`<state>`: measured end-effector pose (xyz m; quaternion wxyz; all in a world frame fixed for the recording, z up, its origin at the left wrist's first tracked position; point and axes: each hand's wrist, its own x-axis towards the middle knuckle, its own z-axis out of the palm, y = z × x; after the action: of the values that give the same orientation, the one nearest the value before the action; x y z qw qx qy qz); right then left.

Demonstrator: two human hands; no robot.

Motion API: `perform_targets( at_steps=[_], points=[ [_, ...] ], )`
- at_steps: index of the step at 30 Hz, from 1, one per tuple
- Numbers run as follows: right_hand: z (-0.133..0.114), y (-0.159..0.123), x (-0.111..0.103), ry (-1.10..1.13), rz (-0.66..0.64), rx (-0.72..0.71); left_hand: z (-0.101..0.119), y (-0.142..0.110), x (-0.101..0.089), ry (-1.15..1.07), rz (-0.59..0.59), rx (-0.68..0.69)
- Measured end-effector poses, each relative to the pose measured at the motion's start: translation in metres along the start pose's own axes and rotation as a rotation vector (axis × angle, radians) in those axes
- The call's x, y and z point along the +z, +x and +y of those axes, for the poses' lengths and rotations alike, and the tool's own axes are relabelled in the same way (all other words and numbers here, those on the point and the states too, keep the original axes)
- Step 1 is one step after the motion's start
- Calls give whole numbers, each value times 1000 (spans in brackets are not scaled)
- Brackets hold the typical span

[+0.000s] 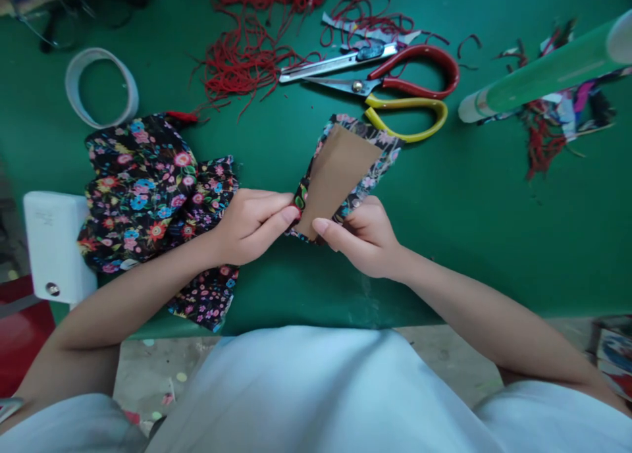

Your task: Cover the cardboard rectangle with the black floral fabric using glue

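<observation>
A brown cardboard piece [338,173] lies on a scrap of black floral fabric [382,157] whose edges stick out around it. My left hand [249,222] pinches the folded fabric edge at the card's lower left side. My right hand [368,239] grips the card's lower end, thumb pressed on the cardboard. Both hands hold the piece just above the green table [276,150].
A pile of the same floral fabric [153,196] lies at the left beside a white box [52,242]. Red-and-yellow scissors [395,87], a utility knife [338,61], red cords [251,51], a tape ring [101,87], a green roll [543,78] and scraps [557,120] lie farther back.
</observation>
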<state>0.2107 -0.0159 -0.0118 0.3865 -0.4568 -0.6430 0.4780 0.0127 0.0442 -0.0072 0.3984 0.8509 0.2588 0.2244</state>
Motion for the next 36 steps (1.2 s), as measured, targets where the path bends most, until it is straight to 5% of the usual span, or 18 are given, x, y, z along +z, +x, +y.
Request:
perform_targets(
  at_steps=[7,13,23,31,36],
  points=[
    [8,-1,-6,24,-151,-34,-4,-3,-6,-195,7,-54],
    [7,0,-8,77,-189,-35,-4,-1,-11,-319,-149,-165],
    [6,-2,-9,60,-164,-81,-7,2,-6,-269,-55,133],
    [3,1,-3,-28,-108,-89,-7,2,3,-9,96,152],
    [1,-1,-5,-83,-154,-96,-8,3,0,-46,37,156]
  ],
)
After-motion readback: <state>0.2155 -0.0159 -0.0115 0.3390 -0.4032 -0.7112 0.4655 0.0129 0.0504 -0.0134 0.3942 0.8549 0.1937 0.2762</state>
